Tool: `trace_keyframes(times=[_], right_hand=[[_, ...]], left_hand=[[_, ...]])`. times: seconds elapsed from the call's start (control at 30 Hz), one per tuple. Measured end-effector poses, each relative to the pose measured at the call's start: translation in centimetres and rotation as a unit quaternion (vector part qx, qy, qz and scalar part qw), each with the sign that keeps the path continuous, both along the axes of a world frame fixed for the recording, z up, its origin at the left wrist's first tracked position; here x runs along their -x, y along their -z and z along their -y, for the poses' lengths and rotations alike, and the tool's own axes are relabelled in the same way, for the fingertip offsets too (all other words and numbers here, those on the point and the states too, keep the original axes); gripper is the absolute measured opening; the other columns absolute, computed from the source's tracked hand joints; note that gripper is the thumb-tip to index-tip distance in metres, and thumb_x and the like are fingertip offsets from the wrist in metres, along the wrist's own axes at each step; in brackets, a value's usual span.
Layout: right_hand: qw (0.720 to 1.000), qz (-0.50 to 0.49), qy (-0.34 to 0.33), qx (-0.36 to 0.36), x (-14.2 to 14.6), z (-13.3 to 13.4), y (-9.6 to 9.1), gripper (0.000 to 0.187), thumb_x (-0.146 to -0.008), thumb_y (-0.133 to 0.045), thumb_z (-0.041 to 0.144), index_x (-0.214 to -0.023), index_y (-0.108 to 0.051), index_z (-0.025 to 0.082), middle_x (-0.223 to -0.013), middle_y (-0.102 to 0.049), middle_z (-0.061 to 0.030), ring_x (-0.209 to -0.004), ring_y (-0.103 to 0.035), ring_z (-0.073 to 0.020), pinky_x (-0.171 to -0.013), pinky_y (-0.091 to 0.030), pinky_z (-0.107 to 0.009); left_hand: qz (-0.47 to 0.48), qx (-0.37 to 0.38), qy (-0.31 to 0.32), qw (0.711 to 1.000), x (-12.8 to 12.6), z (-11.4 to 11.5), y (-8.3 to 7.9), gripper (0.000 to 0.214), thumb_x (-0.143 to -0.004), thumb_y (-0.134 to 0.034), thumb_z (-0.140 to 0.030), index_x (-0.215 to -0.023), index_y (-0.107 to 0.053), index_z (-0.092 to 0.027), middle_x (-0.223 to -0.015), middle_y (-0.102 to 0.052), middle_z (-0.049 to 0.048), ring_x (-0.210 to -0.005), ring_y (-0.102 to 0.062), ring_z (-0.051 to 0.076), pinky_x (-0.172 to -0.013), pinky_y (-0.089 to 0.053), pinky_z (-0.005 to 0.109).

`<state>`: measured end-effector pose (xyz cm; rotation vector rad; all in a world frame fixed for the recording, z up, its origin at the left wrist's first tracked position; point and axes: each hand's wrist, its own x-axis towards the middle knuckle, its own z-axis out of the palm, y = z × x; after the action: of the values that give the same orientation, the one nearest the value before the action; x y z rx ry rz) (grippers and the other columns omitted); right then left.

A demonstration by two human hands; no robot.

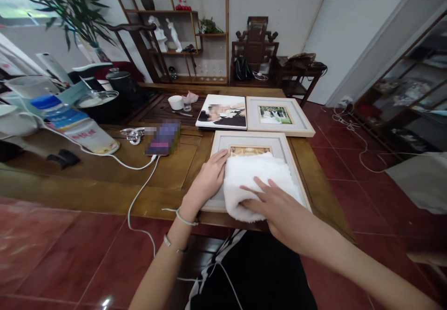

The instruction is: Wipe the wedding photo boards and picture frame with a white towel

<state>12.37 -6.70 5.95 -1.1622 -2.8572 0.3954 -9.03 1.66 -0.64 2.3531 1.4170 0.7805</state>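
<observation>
A light wood picture frame (251, 135) lies flat near the table's front edge, part of its photo showing above a folded white towel (258, 172). My left hand (211, 175) rests across the frame's left rail, fingers laid out flat beside the towel. On top of the towel is my right hand (274, 200), gripping it with some fingers spread over the cloth and one reaching into the front fold. The towel hides most of the frame's lower middle.
Behind lie a second framed photo (298, 114) and a white-covered photo panel (223, 119). Leftward on the table (174, 165) are a phone (164, 138) on a white cable (138, 196), a small white cup (175, 102), a large bottle (77, 126) and a dark pot (120, 81).
</observation>
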Motion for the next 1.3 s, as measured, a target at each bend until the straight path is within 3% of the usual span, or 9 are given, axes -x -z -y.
trace_keyframes(times=[0.2,0.37,0.5,0.7,0.8,0.93,1.07,1.2,1.3], right_hand=[[0.992,-0.039,0.037,-0.119,-0.9,-5.0,2.3,0.075,-0.057,-0.037,-0.007,-0.124,-0.049,0.025,-0.136,-0.044,-0.0032,-0.132,-0.026,-0.0255,-0.106,-0.026,-0.052],[0.973,-0.015,0.097,-0.210,-2.4,-8.3,2.1,0.072,-0.061,-0.036,-0.008,-0.126,-0.047,0.022,-0.135,-0.045,-0.0039,-0.133,-0.024,-0.0261,-0.106,-0.026,-0.050],[0.959,0.015,0.120,-0.257,-3.2,-9.3,2.3,0.067,-0.064,-0.039,-0.006,-0.124,-0.049,0.021,-0.138,-0.041,-0.0032,-0.134,-0.019,-0.0294,-0.106,-0.023,-0.054],[0.972,0.080,0.086,-0.205,-2.6,-6.8,2.8,0.066,-0.062,-0.038,-0.007,-0.119,-0.053,0.021,-0.135,-0.045,-0.0048,-0.128,-0.031,-0.0337,-0.101,-0.025,-0.058],[0.988,0.058,0.047,-0.139,-2.0,-3.6,1.6,0.070,-0.060,-0.039,-0.006,-0.122,-0.051,0.023,-0.136,-0.044,-0.0036,-0.127,-0.032,-0.0323,-0.101,-0.028,-0.055],[0.999,-0.002,0.008,-0.049,-1.8,-0.5,-0.5,0.076,-0.060,-0.036,-0.006,-0.126,-0.045,0.030,-0.134,-0.046,-0.0003,-0.128,-0.034,-0.0234,-0.103,-0.033,-0.046],[0.998,-0.043,0.035,-0.031,-2.1,-1.0,-0.4,0.077,-0.059,-0.035,-0.006,-0.127,-0.043,0.028,-0.130,-0.050,-0.0028,-0.129,-0.034,-0.0203,-0.103,-0.035,-0.040],[0.993,-0.055,0.076,-0.069,-2.0,-2.9,1.5,0.081,-0.057,-0.035,-0.007,-0.131,-0.040,0.027,-0.132,-0.048,-0.0058,-0.130,-0.030,-0.0235,-0.104,-0.033,-0.046],[0.989,-0.077,0.078,-0.100,-2.1,-3.9,1.7,0.081,-0.058,-0.035,-0.009,-0.131,-0.041,0.026,-0.132,-0.048,-0.0059,-0.130,-0.030,-0.0250,-0.102,-0.035,-0.047]], left_hand=[[0.020,-0.017,0.009,1.000,0.0,-0.1,0.1,0.040,-0.091,-0.034,-0.020,-0.129,-0.044,-0.018,-0.136,-0.045,0.0099,-0.127,-0.038,0.022,-0.105,-0.034,0.045],[0.014,-0.008,-0.001,1.000,-0.1,0.0,0.1,0.040,-0.091,-0.035,-0.022,-0.129,-0.045,-0.016,-0.136,-0.044,0.0107,-0.127,-0.038,0.021,-0.105,-0.035,0.044],[0.014,-0.004,-0.004,1.000,0.0,-0.1,0.2,0.040,-0.091,-0.035,-0.022,-0.129,-0.045,-0.017,-0.136,-0.044,0.0102,-0.128,-0.038,0.022,-0.105,-0.034,0.044],[0.006,-0.001,-0.001,1.000,0.1,-0.2,0.3,0.040,-0.091,-0.034,-0.023,-0.130,-0.043,-0.018,-0.136,-0.044,0.0095,-0.128,-0.038,0.022,-0.105,-0.035,0.045],[0.001,-0.001,0.000,1.000,0.1,-0.2,0.2,0.040,-0.091,-0.033,-0.022,-0.130,-0.043,-0.017,-0.136,-0.044,0.0101,-0.128,-0.037,0.021,-0.105,-0.034,0.044],[0.003,-0.007,0.002,1.000,0.1,-0.1,0.2,0.040,-0.091,-0.033,-0.021,-0.129,-0.044,-0.017,-0.136,-0.044,0.0103,-0.128,-0.037,0.021,-0.105,-0.033,0.045],[0.010,-0.003,0.000,1.000,0.0,0.0,0.1,0.039,-0.091,-0.034,-0.021,-0.128,-0.045,-0.016,-0.136,-0.044,0.0106,-0.127,-0.038,0.021,-0.105,-0.034,0.045],[0.025,-0.010,-0.002,1.000,-0.1,0.1,0.0,0.039,-0.091,-0.035,-0.021,-0.128,-0.045,-0.016,-0.135,-0.045,0.0106,-0.127,-0.039,0.021,-0.106,-0.033,0.043],[0.031,-0.015,0.001,0.999,0.0,0.1,0.1,0.039,-0.091,-0.035,-0.021,-0.128,-0.045,-0.018,-0.135,-0.045,0.0099,-0.127,-0.039,0.021,-0.106,-0.034,0.044]])
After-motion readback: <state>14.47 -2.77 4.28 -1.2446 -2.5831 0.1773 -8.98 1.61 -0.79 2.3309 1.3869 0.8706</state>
